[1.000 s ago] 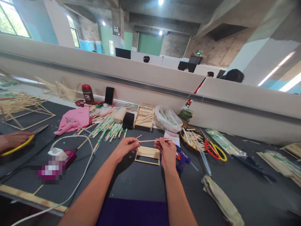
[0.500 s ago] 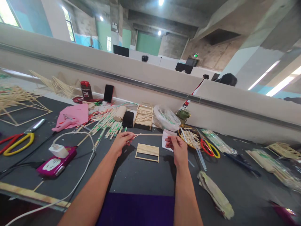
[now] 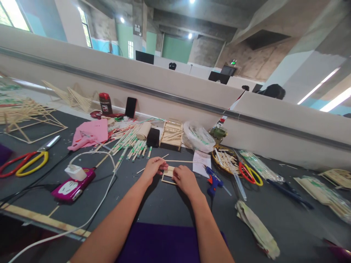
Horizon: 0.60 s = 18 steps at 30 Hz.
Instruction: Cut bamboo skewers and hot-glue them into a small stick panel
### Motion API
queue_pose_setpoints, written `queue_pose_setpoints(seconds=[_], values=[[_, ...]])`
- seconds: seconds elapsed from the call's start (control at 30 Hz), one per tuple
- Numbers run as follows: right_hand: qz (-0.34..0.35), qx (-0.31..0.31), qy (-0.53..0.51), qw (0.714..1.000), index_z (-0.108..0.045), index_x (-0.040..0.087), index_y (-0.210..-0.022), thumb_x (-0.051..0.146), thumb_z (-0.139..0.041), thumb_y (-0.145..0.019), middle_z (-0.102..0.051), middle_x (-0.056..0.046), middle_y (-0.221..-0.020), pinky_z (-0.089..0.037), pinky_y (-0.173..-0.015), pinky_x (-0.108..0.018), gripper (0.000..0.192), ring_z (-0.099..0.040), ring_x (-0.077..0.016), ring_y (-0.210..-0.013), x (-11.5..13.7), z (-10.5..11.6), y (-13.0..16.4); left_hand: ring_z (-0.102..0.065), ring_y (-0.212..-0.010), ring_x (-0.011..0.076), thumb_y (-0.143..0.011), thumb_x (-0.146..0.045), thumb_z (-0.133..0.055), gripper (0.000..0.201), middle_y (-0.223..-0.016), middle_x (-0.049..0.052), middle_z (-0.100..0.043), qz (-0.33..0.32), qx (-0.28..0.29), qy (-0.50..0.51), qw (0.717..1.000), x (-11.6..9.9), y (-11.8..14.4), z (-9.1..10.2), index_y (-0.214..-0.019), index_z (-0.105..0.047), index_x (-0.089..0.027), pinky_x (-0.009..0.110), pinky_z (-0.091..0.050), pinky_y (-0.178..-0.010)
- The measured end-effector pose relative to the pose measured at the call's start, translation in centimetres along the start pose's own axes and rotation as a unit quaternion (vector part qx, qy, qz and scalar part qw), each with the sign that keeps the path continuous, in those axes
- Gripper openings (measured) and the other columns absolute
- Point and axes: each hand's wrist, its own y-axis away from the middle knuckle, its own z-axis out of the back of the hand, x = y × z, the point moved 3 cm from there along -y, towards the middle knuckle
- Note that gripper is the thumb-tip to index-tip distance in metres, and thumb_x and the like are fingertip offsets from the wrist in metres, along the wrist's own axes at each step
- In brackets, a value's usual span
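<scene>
Dark counter (image 3: 170, 204) | your left hand (image 3: 154, 168) and right hand (image 3: 185, 179) both rest curled on the small stick frame (image 3: 168, 174) | glue gun (image 3: 214, 182) just right.

My dark surface (image 3: 170, 204) carries a small stick frame (image 3: 168, 174), a blue glue gun (image 3: 213, 181), a white note (image 3: 201, 163), a basket of sticks (image 3: 225, 157), red-and-yellow scissors (image 3: 26, 163) at far left, a magenta power strip (image 3: 73, 185), a pink cloth (image 3: 91, 132) and wrapped chopsticks (image 3: 131, 143).
</scene>
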Motion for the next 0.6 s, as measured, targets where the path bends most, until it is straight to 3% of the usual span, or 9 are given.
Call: queue_pose_setpoints(seconds=[0.37,0.6], values=[[0.046,0.02,0.087,0.995,-0.062,0.019,-0.079,0.017,-0.051,-0.088,-0.062,-0.004,-0.084,-0.035,-0.065,-0.026,0.014,-0.056,-0.0165,-0.082,1.0,0.4,0.0,-0.069,-0.074,0.0207,-0.068,-0.039,-0.06,0.024,-0.082,0.011,-0.071,0.009,0.017,-0.067,0.998,1.1,-0.6,-0.3,-0.074,-0.057,-0.015,0.018,-0.04,-0.043],[0.056,0.012,0.089,0.994,-0.061,0.019,-0.09,0.02,-0.046,-0.093,-0.062,-0.005,-0.089,-0.035,-0.066,-0.024,0.016,-0.057,-0.0166,-0.086,1.6,0.4,-0.3,-0.069,-0.076,0.021,-0.071,-0.035,-0.058,0.019,-0.082,0.01,-0.071,-0.004,0.015,-0.08,0.997,1.1,-0.5,-0.4,-0.073,-0.057,-0.016,0.018,-0.041,-0.042]])
